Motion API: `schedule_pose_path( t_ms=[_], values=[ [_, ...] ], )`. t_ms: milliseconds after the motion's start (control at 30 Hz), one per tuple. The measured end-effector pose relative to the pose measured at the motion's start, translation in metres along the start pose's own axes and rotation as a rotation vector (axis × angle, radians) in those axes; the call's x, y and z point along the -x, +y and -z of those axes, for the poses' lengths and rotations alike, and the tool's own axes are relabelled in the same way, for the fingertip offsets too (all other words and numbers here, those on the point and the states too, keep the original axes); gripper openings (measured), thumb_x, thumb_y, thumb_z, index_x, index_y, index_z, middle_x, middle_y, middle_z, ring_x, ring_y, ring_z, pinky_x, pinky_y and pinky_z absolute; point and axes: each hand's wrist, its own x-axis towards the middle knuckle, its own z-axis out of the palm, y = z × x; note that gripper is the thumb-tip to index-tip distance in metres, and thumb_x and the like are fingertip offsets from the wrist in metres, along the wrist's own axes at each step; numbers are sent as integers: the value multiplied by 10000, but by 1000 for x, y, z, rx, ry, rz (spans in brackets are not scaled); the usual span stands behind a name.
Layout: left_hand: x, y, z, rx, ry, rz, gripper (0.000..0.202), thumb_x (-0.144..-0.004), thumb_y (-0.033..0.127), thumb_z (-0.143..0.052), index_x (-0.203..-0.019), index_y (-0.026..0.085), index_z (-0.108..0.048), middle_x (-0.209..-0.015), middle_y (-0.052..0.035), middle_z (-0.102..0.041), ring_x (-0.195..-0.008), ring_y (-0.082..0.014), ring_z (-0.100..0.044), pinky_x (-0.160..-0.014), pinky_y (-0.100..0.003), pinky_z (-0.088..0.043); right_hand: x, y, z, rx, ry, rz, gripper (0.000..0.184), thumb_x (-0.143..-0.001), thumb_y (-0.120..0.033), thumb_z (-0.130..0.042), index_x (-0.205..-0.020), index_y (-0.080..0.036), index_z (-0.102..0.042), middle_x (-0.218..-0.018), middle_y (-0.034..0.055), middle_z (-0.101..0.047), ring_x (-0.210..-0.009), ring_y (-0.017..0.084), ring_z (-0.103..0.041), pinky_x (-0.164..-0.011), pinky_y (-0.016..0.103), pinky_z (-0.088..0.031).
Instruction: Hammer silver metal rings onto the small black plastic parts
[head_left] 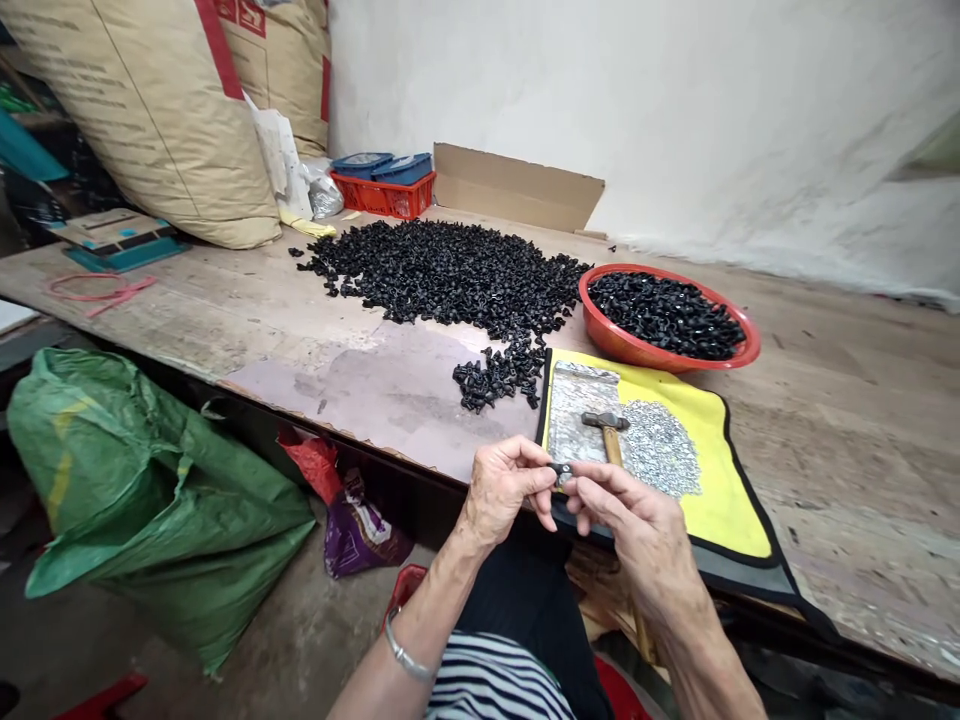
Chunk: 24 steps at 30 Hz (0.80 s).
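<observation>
My left hand [506, 490] pinches a small black plastic part [559, 468] between thumb and forefinger, above the near edge of a yellow mat [731, 490]. At the fingertips of my right hand [626, 505], closed and meeting the part, a tiny silvery metal piece [565, 477] shows; its exact shape is too small to tell. Just beyond, a hammer [604, 424] lies with its head on a worn metal plate [574, 400]. Beside it spreads a pile of small silvery metal pieces [664, 450]. A trail of loose black parts [499, 375] lies left of the mat.
A large heap of black parts [450, 270] covers the middle of the table [247, 320]. Behind the mat stands a red bowl [750, 345] full of them. A red basket [386, 197], cardboard [517, 185] and big sacks [157, 110] line the back; a green sack [150, 500] stands on the floor.
</observation>
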Motion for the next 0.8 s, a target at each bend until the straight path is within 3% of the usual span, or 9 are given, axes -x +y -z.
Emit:
schedule_pose_path(
  t_ms=[167,333,533,633,800],
  values=[
    [1,3,-3,-88,45,24,173,-614,249,-674,-667,122,-569,-417,25,-552,-320,-95,-488,-332,-228,-468,-9,10,-8,-172,-12,-50,326,-694,-420,-674,-847,-134,-636,-621,8,-621,-479,103,-514,-507,251,-407],
    [-2,-3,-8,-138,98,80,123,-599,213,-623,-637,139,-531,-385,41,-518,-283,-82,-442,-301,-204,-421,-18,18,-10,-227,15,-102,299,-697,-409,-674,-631,-134,-578,-473,-30,-514,-370,59,-403,-378,204,-297],
    [-7,-10,-9,-191,198,111,163,-584,189,-589,-736,133,-592,-473,52,-517,-307,-68,-431,-290,-189,-392,-41,11,-6,-352,-99,-279,336,-553,-382,-765,-545,-123,-551,-449,-21,-497,-332,60,-393,-315,197,-282],
    [-10,-6,1,-272,318,49,236,-593,175,-587,-824,147,-621,-519,62,-503,-357,-69,-445,-325,-187,-393,-70,-4,15,-294,-81,-249,282,-533,-333,-771,-571,-124,-587,-464,-6,-525,-343,70,-409,-316,209,-299],
    [-24,12,40,-682,542,-163,98,-670,195,-572,-739,166,-635,-544,35,-547,-477,-97,-516,-460,-202,-419,-150,-39,81,-252,180,-83,120,-585,-225,-726,-584,-193,-611,-537,3,-562,-466,99,-474,-401,240,-382]
  ],
)
